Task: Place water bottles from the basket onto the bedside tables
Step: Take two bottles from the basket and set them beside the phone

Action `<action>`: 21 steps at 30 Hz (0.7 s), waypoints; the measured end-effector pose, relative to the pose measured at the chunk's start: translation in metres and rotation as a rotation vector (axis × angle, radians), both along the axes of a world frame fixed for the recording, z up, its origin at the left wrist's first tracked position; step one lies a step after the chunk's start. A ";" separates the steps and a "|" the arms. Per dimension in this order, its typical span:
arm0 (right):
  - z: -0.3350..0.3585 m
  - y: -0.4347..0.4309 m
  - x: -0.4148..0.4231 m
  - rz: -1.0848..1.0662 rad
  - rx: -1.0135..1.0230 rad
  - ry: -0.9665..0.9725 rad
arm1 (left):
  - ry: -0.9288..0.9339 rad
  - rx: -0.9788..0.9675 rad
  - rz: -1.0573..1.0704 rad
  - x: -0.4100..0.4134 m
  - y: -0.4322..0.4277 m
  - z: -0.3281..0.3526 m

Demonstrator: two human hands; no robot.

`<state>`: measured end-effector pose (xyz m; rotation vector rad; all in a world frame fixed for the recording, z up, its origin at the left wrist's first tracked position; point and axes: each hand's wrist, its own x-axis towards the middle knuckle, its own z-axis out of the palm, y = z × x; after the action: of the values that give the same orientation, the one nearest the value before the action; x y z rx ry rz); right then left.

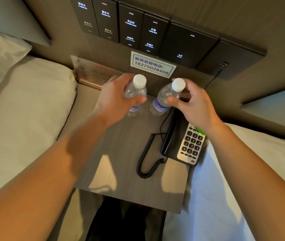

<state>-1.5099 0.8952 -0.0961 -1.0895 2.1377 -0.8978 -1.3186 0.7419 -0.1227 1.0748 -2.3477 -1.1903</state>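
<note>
Two clear water bottles with white caps and blue labels stand near the back of the wooden bedside table (120, 171). My left hand (115, 98) is wrapped around the upper body of the left bottle (135, 94). My right hand (194, 103) holds the right bottle (164, 98) by its neck and shoulder; this bottle leans slightly. Both bottle bases look down on the tabletop. No basket is in view.
A black phone (185, 145) with a coiled cord (147, 159) lies on the table's right side. A framed card (93, 73) leans at the back left. Dark switch panels (138, 28) and a phone-number sticker (153, 66) line the wall. Beds flank the table on both sides.
</note>
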 end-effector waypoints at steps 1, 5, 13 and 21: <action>-0.001 -0.001 0.002 -0.029 -0.011 0.016 | -0.001 -0.006 -0.005 -0.003 0.000 0.000; -0.006 -0.007 0.012 -0.137 -0.052 0.076 | 0.015 0.019 -0.034 -0.018 0.001 0.000; -0.007 -0.018 0.024 -0.285 -0.069 0.086 | 0.005 0.059 -0.085 -0.042 -0.008 0.011; -0.011 -0.023 0.029 -0.355 -0.071 0.112 | 0.031 -0.005 -0.040 -0.042 -0.001 0.002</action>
<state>-1.4807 0.8721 -0.1076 -0.8219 2.4570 -1.1008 -1.3603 0.7412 -0.1209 1.0049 -2.3579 -1.2059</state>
